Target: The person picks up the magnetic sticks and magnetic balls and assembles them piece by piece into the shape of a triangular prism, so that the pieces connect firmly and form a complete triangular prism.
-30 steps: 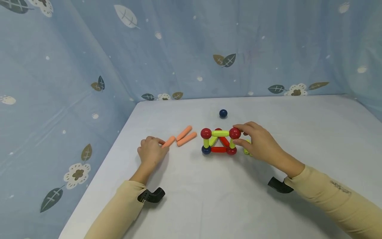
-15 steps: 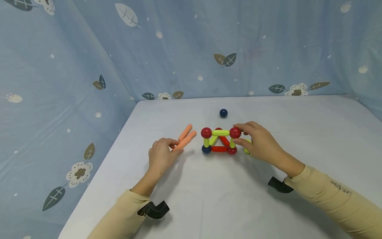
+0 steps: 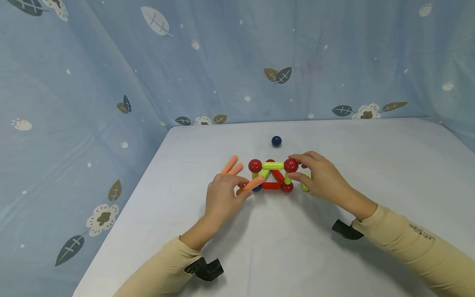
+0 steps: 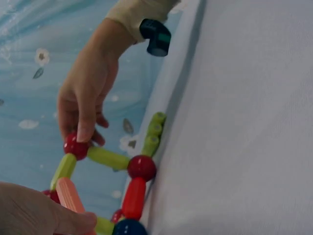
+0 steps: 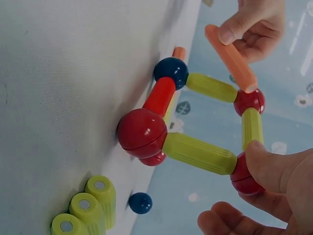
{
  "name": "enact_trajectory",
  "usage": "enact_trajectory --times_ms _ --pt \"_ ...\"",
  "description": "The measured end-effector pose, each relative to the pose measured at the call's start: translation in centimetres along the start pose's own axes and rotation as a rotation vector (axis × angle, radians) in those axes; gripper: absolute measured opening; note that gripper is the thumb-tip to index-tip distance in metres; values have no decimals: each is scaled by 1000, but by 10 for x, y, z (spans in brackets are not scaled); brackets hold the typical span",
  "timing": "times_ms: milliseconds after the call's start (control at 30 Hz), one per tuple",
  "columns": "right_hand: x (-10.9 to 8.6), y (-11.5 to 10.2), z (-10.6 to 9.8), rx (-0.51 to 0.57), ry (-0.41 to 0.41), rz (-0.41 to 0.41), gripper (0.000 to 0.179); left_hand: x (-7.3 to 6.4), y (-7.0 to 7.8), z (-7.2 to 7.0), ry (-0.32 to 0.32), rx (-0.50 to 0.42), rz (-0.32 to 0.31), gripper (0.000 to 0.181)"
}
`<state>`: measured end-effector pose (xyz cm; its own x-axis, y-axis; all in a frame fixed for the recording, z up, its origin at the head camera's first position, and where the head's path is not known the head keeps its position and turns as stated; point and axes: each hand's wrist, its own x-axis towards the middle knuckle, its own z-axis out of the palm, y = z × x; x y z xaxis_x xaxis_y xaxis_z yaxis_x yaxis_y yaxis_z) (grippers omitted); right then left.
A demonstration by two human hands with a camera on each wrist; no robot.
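Note:
In the head view my left hand (image 3: 225,196) pinches an orange rod (image 3: 254,184) between thumb and fingers, just in front of the left side of a frame of rods and balls. My right hand (image 3: 326,177) grips the red ball (image 3: 291,165) at the frame's upper right corner. A yellow-green rod (image 3: 272,166) joins that ball to another red ball (image 3: 255,166) at the upper left. Along the bottom a red rod (image 3: 271,186) links a blue ball (image 5: 171,73) and a red ball (image 5: 142,131). The orange rod partly hides the blue ball in the head view.
Two more orange rods (image 3: 234,169) lie left of the frame, partly behind my left hand. A loose blue ball (image 3: 276,141) rests farther back. Several yellow-green rods (image 5: 87,204) lie by the frame's right side. Patterned blue cloth (image 3: 237,62) hangs behind the white table (image 3: 282,247).
My left hand has moved right, from beside the other orange rods to the frame, carrying one orange rod off the table. The right hand and the frame have stayed in place.

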<state>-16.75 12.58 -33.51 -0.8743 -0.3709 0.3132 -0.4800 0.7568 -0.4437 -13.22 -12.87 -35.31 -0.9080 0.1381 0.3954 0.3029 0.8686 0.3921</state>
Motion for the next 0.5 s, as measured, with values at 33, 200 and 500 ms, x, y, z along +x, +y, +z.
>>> enact_trajectory --times_ms 33,200,500 --pt "0 0 0 0 0 0 53 -1 2 2 7 6 29 11" --pt "0 1 0 3 -1 1 53 -3 13 12 35 54 118 21" --pt "0 2 0 12 12 -28 53 1 25 29 75 73 151 22"
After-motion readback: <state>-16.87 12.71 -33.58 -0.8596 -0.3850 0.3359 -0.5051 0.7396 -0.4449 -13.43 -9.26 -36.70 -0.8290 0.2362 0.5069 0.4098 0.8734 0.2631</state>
